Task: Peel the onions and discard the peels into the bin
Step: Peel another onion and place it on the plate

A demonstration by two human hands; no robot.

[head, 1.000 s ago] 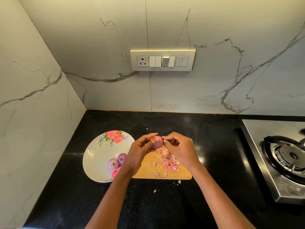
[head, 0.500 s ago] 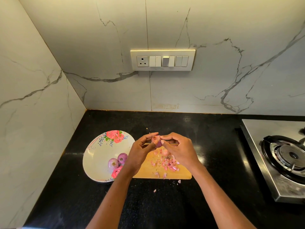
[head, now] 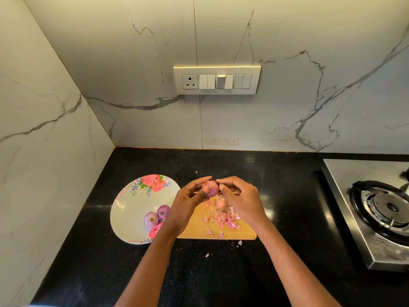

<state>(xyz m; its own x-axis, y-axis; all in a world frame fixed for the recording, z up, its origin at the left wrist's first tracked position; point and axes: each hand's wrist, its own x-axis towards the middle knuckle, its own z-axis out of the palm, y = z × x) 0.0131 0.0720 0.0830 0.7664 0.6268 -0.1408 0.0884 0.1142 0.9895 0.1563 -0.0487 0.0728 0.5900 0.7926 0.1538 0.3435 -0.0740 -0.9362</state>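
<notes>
My left hand [head: 188, 202] grips a small purple onion [head: 211, 189] above the far edge of a wooden cutting board [head: 197, 229]. My right hand [head: 239, 198] pinches the skin at the onion's right side. Another small onion [head: 221, 203] lies on the board under my hands, among a scatter of pink peels [head: 223, 218]. Two peeled purple onions [head: 157, 214] rest in a white floral plate [head: 130, 209] to the left of the board. No bin is in view.
The black counter [head: 287, 196] meets marble walls at the back and left. A steel gas stove [head: 380, 207] stands at the right. A switch panel [head: 217, 80] is on the back wall. A few peel bits [head: 240, 242] lie on the counter in front of the board.
The onion has turned slightly between my fingers, and my right fingertips have shifted on its skin. Both hands stay in the same place above the board.
</notes>
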